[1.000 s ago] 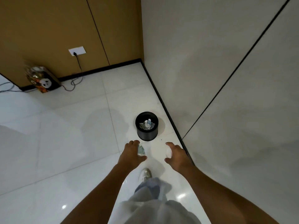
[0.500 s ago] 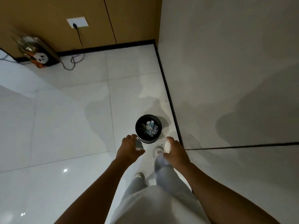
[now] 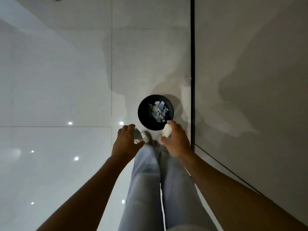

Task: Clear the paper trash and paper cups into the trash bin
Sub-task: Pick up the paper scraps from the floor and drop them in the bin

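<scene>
- The trash bin, a black round one, stands upright on the floor with its mouth turned straight up at the camera; its long axis is vertical, so only the rim and the paper scraps inside are seen.
- A pale crumpled paper wad is held in the grip of the right hand, fingers curled round it, at the bin's near rim; whether it is already over the opening cannot be judged from this steep angle.
- A greyish crumpled paper piece is pinched in the grip of the left hand, short of the bin's rim on its near left side.
- Neither wad shows a clear long axis; both are lumpy, and the left one is half hidden by the fingers.
- For a clean drop, each hand should be carried forward until its wad is over the middle of the bin's mouth, lowered close to the rim, and only then opened.
- Light paper is likely to drift or bounce off the rim, so release from low down is advised.
- The wall rises just to the right of the bin.
</scene>
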The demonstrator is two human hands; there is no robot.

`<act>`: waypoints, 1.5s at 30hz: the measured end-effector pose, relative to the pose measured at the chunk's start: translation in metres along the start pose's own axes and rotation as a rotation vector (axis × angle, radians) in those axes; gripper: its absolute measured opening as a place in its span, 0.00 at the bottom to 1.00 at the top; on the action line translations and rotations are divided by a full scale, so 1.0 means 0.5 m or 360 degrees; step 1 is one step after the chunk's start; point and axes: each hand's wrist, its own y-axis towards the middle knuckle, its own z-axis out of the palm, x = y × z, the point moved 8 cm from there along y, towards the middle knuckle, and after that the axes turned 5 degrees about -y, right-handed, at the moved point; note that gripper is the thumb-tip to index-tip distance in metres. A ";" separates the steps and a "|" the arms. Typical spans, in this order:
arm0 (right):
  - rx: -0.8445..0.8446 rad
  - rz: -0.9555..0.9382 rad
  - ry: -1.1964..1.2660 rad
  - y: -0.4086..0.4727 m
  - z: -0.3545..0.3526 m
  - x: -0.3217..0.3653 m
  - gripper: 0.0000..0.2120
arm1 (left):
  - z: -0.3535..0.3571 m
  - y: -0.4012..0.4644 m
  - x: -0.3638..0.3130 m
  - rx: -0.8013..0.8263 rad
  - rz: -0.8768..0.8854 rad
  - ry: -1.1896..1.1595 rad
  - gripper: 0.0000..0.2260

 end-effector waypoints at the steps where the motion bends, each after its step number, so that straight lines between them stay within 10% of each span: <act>1: 0.0003 0.0007 0.0023 0.030 0.015 -0.002 0.32 | 0.014 0.016 0.021 -0.0002 -0.0052 -0.0017 0.30; 29: -0.0003 0.0289 0.0026 0.204 0.046 -0.069 0.30 | 0.128 0.285 -0.031 0.0282 0.0046 0.0168 0.34; 45: 0.0297 -0.0509 -0.0688 -0.034 -0.015 0.306 0.29 | -0.191 -0.060 -0.018 -0.0019 -0.0027 0.0294 0.25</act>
